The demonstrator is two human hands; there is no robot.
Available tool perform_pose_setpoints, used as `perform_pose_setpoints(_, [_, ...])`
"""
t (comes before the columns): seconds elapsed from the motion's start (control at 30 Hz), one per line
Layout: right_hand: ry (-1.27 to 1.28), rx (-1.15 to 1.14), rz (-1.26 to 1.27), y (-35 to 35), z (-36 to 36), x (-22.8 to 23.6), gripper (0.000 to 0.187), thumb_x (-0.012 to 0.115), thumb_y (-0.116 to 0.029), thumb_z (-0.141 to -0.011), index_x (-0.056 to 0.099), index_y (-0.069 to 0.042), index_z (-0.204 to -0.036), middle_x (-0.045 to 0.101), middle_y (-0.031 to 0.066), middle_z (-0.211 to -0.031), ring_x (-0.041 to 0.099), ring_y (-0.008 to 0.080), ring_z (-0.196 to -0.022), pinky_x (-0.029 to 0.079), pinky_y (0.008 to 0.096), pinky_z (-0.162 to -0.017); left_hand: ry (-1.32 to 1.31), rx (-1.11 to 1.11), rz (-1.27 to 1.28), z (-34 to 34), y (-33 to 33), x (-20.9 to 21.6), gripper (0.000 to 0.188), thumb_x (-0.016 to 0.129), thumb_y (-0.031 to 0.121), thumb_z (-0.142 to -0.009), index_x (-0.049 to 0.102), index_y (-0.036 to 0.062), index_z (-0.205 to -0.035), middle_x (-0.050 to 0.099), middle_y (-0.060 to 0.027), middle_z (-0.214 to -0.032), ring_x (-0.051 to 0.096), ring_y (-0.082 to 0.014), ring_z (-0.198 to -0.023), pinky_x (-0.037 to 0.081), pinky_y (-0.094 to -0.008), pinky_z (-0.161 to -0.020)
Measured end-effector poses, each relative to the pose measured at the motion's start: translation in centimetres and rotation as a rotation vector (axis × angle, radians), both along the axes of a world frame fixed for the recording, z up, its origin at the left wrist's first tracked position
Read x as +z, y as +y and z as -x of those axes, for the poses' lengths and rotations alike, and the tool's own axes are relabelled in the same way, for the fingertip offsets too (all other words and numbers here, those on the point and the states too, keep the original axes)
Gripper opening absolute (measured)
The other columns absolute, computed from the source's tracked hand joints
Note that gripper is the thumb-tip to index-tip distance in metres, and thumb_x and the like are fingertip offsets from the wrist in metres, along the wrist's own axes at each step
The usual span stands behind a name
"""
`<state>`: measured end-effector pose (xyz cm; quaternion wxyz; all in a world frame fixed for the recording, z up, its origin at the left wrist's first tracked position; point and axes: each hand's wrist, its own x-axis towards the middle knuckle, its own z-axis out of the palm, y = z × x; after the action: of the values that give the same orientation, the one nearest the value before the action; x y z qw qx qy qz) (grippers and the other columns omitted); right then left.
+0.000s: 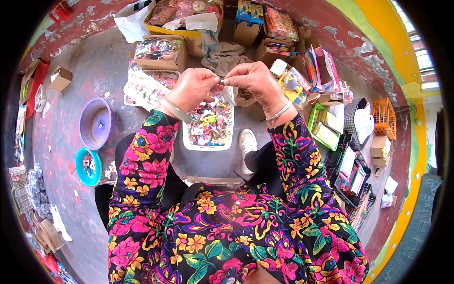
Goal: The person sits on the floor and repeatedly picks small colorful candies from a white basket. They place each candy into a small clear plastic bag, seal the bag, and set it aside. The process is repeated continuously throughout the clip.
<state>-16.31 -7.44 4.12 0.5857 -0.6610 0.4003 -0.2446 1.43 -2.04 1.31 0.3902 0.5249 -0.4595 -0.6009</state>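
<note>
My left hand (191, 88) and my right hand (257, 85) are raised, with their fingertips nearly meeting. Each one pinches with thumb and forefinger at a tiny dark item between them, too small to name. Below the hands stands a white plastic basket (231, 137) with perforated sides. It holds a jumble of small colourful pieces (208, 124), which look like hair ornaments or trinkets. Beside my left wrist, a white card sheet (142, 90) with rows of small reddish items lies over another basket.
Cardboard boxes (163, 49) of packaged goods line the far wall, beside a grey-brown cloth (224, 57). On the left floor are a purple basin (90, 124) and a turquoise basin (97, 168). To the right stand a green basket (326, 137), black crates (338, 182) and an orange crate (383, 118).
</note>
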Motion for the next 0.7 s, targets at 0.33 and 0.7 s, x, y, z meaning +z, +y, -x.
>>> perform_pose_setpoints(0.33, [0.081,-0.055,0.093,0.7,-0.7,-0.4,0.014,0.067,-0.012,-0.073,0.067,0.001,-0.075,0.058,-0.001,-0.061,0.049,0.0065,-0.054,0.04,0.0228,-0.049,0.114,0.074,0.041,0.1,-0.1,0.0,0.016,0.051,0.015,-0.088,0.059,0.0016,-0.093,0.06,-0.002,-0.082,0.057,-0.009,-0.074,0.052,-0.0232,-0.057])
perform_pose_setpoints(0.7, [0.072,-0.042,0.168,0.2,-0.2,0.2,0.013,0.064,-0.01,-0.073,0.065,0.002,-0.078,0.06,0.0012,-0.07,0.052,0.006,-0.065,0.043,0.0213,-0.06,0.056,0.08,0.032,-0.3,-0.1,-0.1,0.018,0.052,0.017,-0.088,0.061,0.0022,-0.095,0.06,-0.0005,-0.083,0.056,-0.0071,-0.07,0.052,-0.0218,-0.054])
